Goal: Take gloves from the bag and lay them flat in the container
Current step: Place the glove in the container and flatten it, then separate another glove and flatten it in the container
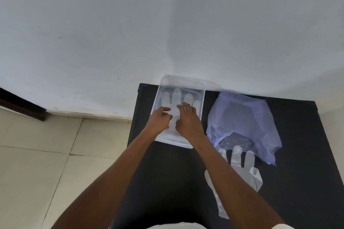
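Note:
A clear plastic container (202, 98) stands at the far left of a black table. A white translucent glove (176, 98) lies flat inside it, fingers pointing away from me. My left hand (160, 120) and my right hand (188, 119) both rest on the glove's palm and cuff, fingers bent and pressing down on it. To the right lies a crumpled pale blue plastic bag (242, 117) with its mouth toward me. A second white glove (240, 169) lies on the table in front of the bag, partly hidden by my right forearm.
The black table (297, 173) stands against a white wall (167, 24). Its left edge drops to a pale tiled floor (46, 154). A dark skirting strip (22, 107) runs along the wall at far left.

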